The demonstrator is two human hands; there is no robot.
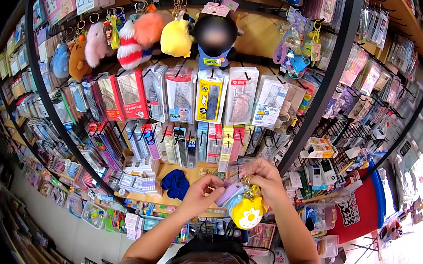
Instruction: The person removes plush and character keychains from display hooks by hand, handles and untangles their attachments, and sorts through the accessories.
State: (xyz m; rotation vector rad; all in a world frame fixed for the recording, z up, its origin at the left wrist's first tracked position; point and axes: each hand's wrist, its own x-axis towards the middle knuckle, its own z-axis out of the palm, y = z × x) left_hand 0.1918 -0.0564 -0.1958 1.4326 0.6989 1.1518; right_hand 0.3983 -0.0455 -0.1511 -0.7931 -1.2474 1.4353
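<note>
In front of my chest I hold a small bunch of keychains. My right hand (267, 181) pinches them by their gold metal rings at the top. A yellow keychain charm (248, 213) with a white flower-like shape hangs below that hand. Beside it hangs a pale blue piece (235, 191), partly covered. My left hand (202, 196) has its thumb and fingers closed at the edge of a light purple keychain piece (226, 195). A crumpled dark blue cloth (175, 184) lies on the wooden shelf left of my left hand.
Plush keychains, including a yellow one (176, 38) and an orange pompom (148, 28), hang from hooks above. Packaged rulers (210, 98) fill the rack ahead. A black upright post (324, 87) stands to the right, near more hooked goods and a red panel (358, 212).
</note>
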